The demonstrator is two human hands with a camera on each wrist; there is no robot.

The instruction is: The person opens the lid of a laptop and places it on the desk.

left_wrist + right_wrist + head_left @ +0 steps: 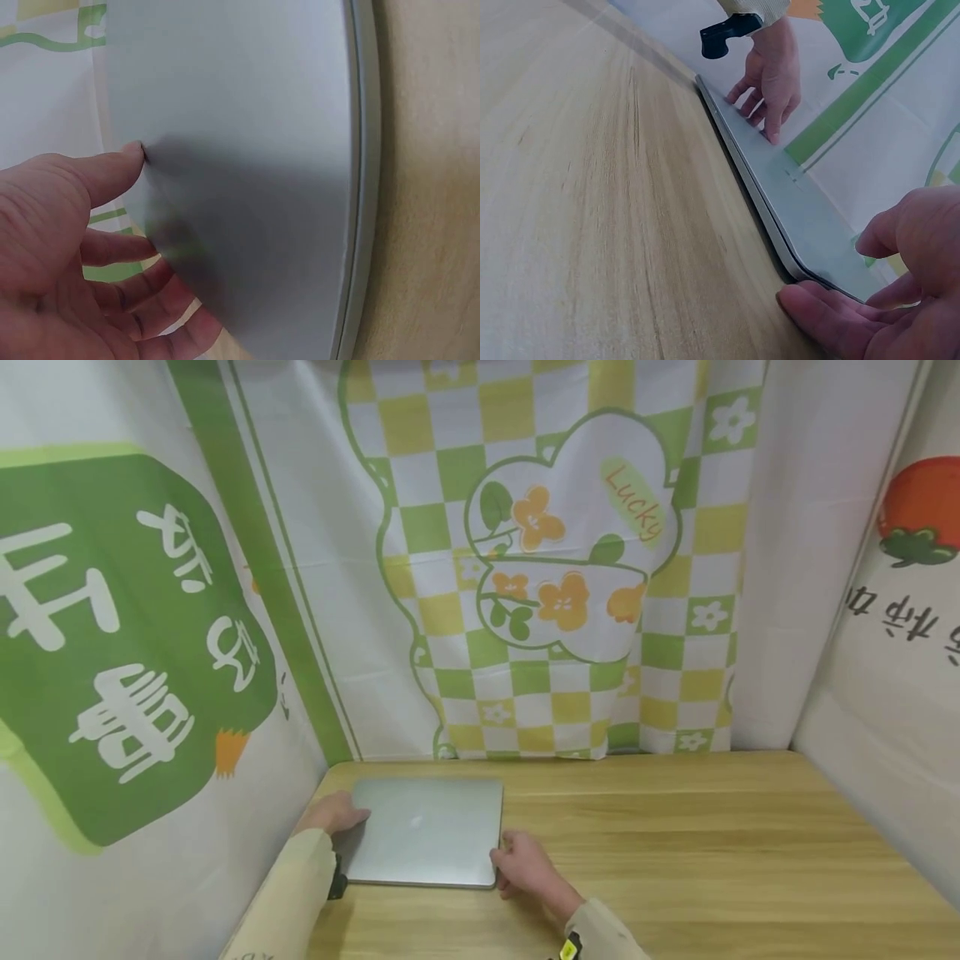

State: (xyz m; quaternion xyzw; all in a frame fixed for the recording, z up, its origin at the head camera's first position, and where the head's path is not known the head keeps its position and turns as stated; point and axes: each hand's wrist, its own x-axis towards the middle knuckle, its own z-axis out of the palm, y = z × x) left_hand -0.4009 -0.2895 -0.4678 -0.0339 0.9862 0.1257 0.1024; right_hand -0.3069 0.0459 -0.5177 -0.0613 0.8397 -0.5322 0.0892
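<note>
The left hand (335,812) and right hand (527,862) pinched the silver laptop (427,839) by its sides on the worktop (720,843); an even grip seemed best

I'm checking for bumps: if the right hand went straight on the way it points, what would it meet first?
Most likely the closed laptop, at its right edge: the right hand points that way, its fingertips right at that side. Firm contact is hard to judge.

two hands (333,812) (525,862), one laptop (431,843) (and one table (675,835)) are visible.
</note>
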